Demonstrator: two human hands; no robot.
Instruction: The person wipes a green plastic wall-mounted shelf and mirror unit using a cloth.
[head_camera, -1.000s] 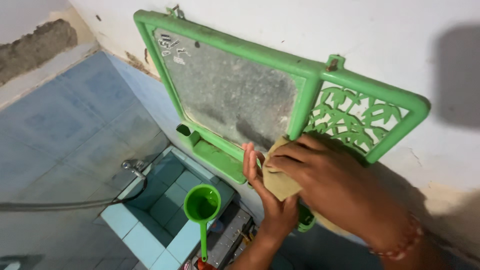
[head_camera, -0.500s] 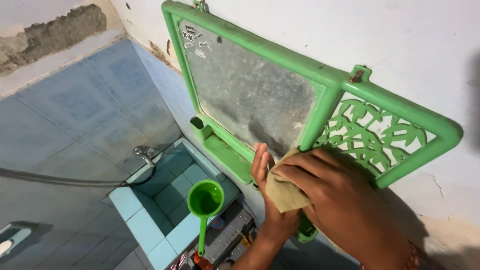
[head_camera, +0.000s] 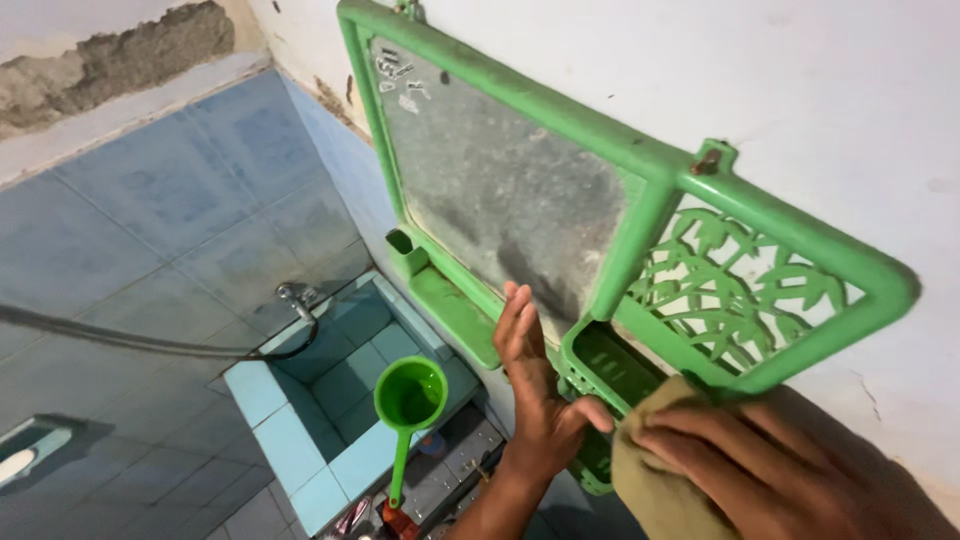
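Green plastic-framed wall mirror (head_camera: 500, 190), hung tilted on white wall, glass dusty and smeared; leaf-pattern panel on its right, small basket shelf (head_camera: 610, 365) at lower edge. Tan cloth (head_camera: 655, 470) bunched, pressed against frame's lower right corner just beside the basket.

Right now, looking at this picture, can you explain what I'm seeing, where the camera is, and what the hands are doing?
The camera sits on a person's head and looks down at their own two bare hands in a tiled bathroom. On the white wall hangs a green plastic mirror frame with a cloudy mirror and a small basket. The left hand lies open against the frame's lower edge. The right hand presses a tan cloth against the frame's lower right part. Below are a blue tiled water basin, a green dipper, and a tap with a dark hose.
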